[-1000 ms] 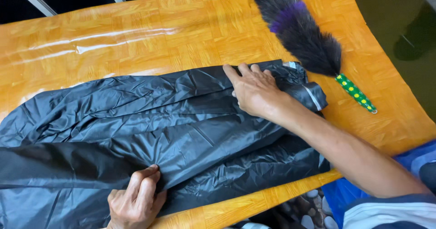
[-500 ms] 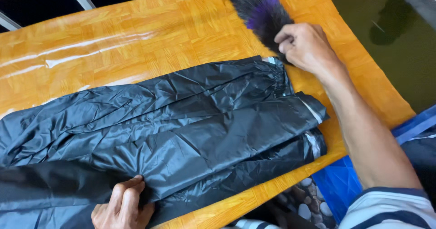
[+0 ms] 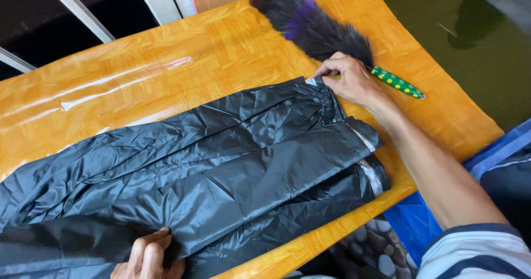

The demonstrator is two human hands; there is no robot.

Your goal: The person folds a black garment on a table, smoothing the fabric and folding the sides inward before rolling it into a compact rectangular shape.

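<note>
Head view, looking down at an orange wooden table point(image 3: 166, 85) with a glossy parquet-pattern top that catches long streaks of light. Across it lies a black rain garment point(image 3: 221, 174) of thin, shiny, crinkled waterproof fabric, laid flat and folded lengthwise into overlapping panels, with pale reflective bands showing at the cuffed end on the right. The right hand point(image 3: 348, 79) reaches to the far corner of that end, fingers pinched closed on the gathered elastic edge of the fabric. Just behind that hand, touching or nearly so, rests a feather duster point(image 3: 315, 24): a fluffy dark plume with a purple patch, on a slim green handle with yellow dots that sticks out to the right. The left hand point(image 3: 146, 257) is at the bottom edge of the view, pressing down flat on a fold of the garment near the table's near edge; only part of it shows, so whether it grasps the fabric or merely holds it down cannot be told. The step in hand appears to be straightening and squaring the folded garment, one hand anchoring while the other tugs a corner. Any further fold would likely call for keeping the slippery layers aligned, since this fabric slides easily. A blue bag or sheet point(image 3: 420, 223) sits beside the table at right
</note>
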